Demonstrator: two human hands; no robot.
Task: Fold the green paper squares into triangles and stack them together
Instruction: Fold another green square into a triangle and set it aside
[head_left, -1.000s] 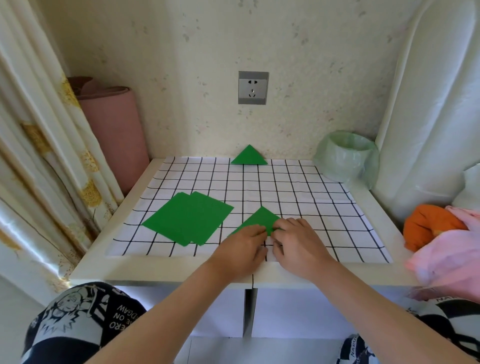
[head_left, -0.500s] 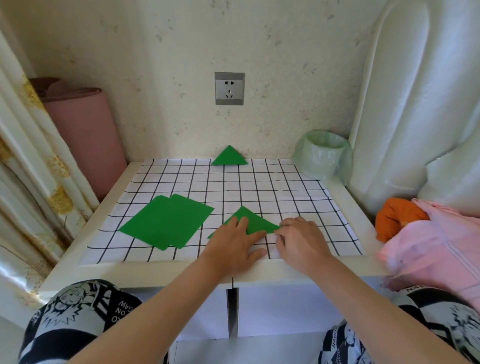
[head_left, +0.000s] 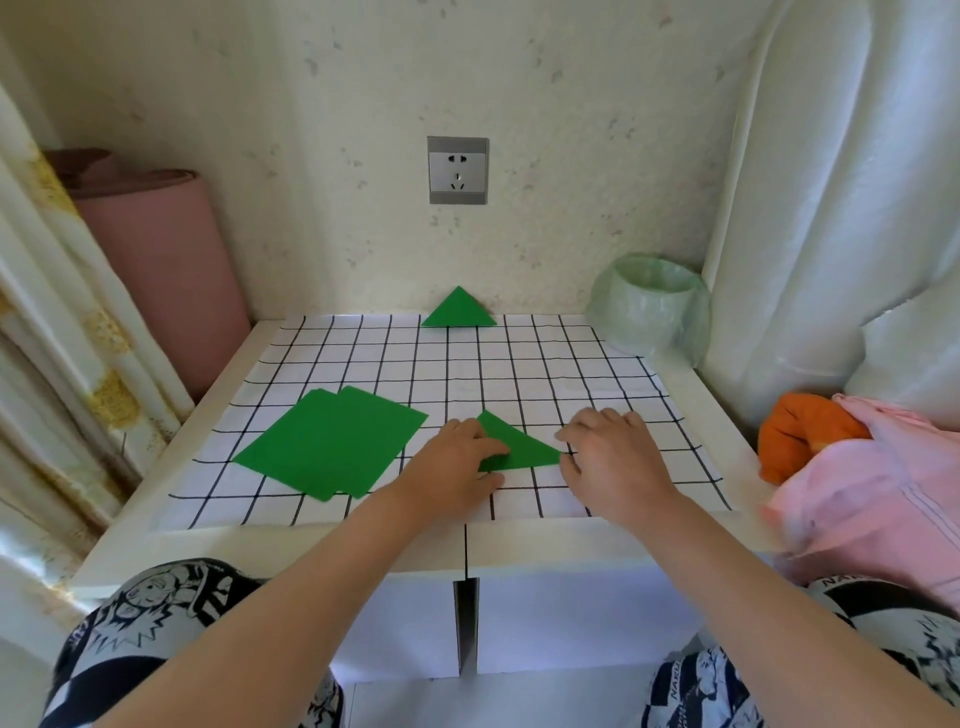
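A green paper folded into a triangle (head_left: 511, 441) lies flat near the front of the checked mat (head_left: 519, 374). My left hand (head_left: 457, 457) rests palm down on its left part and covers that corner. My right hand (head_left: 610, 452) lies on the mat with spread fingers, its thumb side touching the triangle's right tip. Two unfolded green squares (head_left: 332, 441) overlap to the left. Another folded green triangle (head_left: 458, 309) leans at the back against the wall.
A bin lined with a pale green bag (head_left: 649, 306) stands at the back right. Orange (head_left: 800, 431) and pink cloth (head_left: 878, 478) lie at the right edge. A pink roll (head_left: 161, 270) and curtain stand left. A wall socket (head_left: 457, 170) is above.
My right hand has slid right along the fold to the triangle's right tip and spread its fingers. My left hand stays pressed on the paper's left part. The camera view shifted.
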